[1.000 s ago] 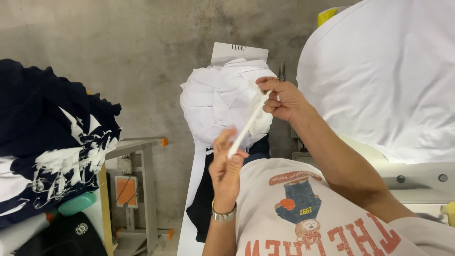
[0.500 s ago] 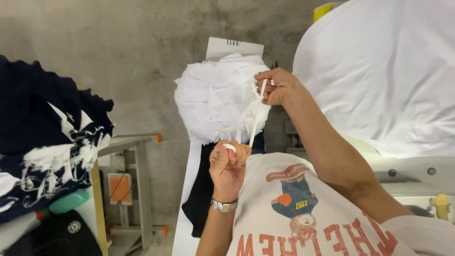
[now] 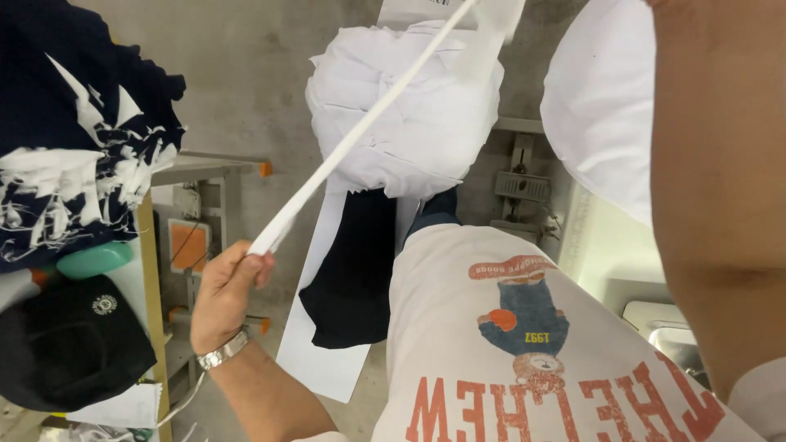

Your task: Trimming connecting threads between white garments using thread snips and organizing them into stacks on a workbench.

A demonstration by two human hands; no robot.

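My left hand (image 3: 225, 299) is low on the left, with a metal watch (image 3: 221, 352) on its wrist. Its fingers pinch the lower end of a long white strip (image 3: 368, 131). The strip runs taut, up and to the right, and leaves the picture at the top edge. Behind it lies a heap of white garments (image 3: 426, 139). My right forearm (image 3: 720, 205) fills the right side, and its hand is out of the picture above. I cannot see what holds the strip's upper end.
A dark garment (image 3: 356, 262) hangs over a white board (image 3: 319, 360) below the white heap. A pile of dark blue and white cloth (image 3: 74, 139), a teal object (image 3: 94, 260) and a black cap (image 3: 65, 344) sit at left. White cloth (image 3: 602, 123) bulges at right beside a grey machine (image 3: 524, 188).
My hands have moved apart and drawn the strip long and taut. The left hand went down and left; the right hand rose out of the picture.
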